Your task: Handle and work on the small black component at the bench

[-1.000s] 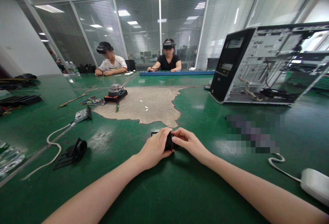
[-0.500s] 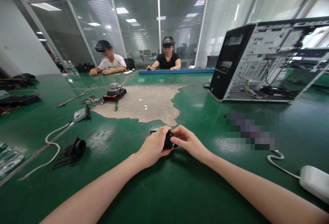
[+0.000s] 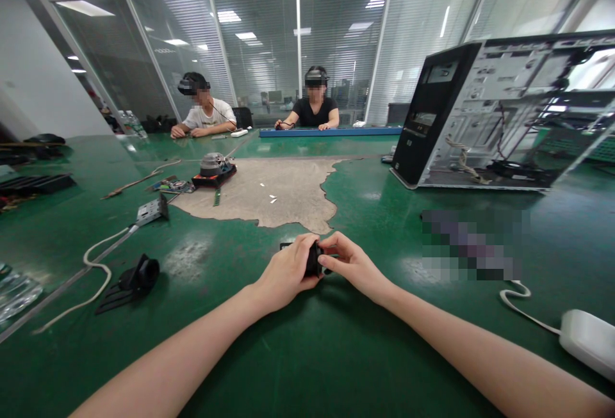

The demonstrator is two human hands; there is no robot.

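A small black part is between my hands, low over the green table near the middle of the view. My left hand wraps round it from the left, and a dark flat edge sticks out past the back of that hand. On the other side, my right hand has its thumb and index finger bent against the part's right side. Much of the part is hidden by my fingers, so its full shape does not show.
Left lie a black bracket, a metal box with a cable and a heatsink with fan. An open computer case stands right, beyond a blurred object and a white adapter. Two people sit across the table.
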